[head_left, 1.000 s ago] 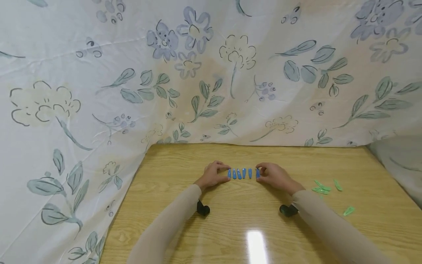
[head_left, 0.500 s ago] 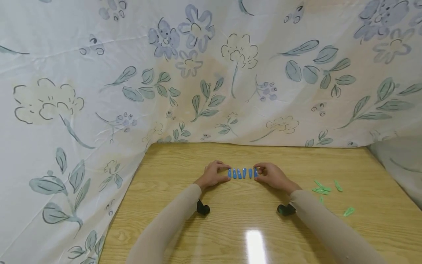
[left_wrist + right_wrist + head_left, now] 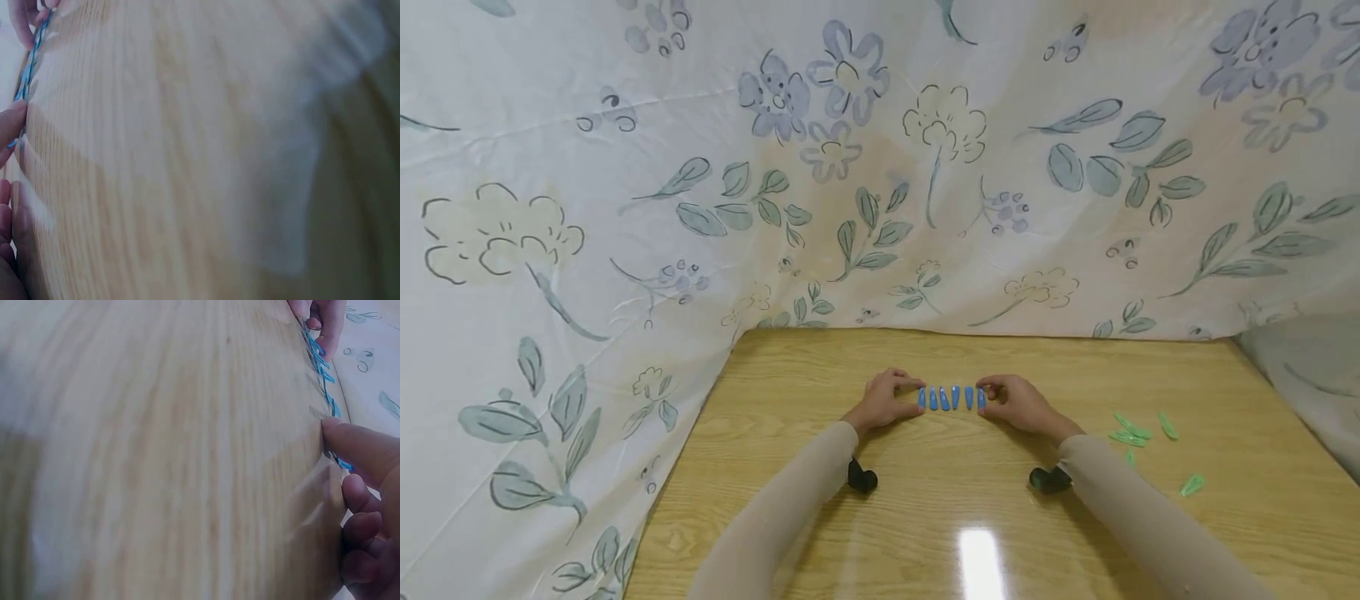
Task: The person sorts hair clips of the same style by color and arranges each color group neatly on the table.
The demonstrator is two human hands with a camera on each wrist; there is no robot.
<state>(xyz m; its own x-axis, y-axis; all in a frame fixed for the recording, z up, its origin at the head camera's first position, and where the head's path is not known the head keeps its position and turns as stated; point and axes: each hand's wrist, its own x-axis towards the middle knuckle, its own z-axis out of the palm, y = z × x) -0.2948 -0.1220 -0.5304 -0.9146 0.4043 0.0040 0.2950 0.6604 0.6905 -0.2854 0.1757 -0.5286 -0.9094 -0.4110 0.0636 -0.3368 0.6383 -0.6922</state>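
Tbl (image 3: pixel 910 533) w/ grn clips (image 3: pixel 1127 437) R of blue clips (image 3: pixel 944 400)

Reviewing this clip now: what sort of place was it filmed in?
Probably a makeshift indoor tabletop workspace, though the wider room is hidden. A wood-grain table, floral cloth along its far and left sides, and small blue clips in a row suggest it.

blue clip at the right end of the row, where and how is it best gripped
Probably best pinched by its two ends, from the right, as the right hand does: thumb at the near end, a finger at the far one. The slim blue clip lies near-to-far, and its left neighbour sits close, leaving the right side freer.
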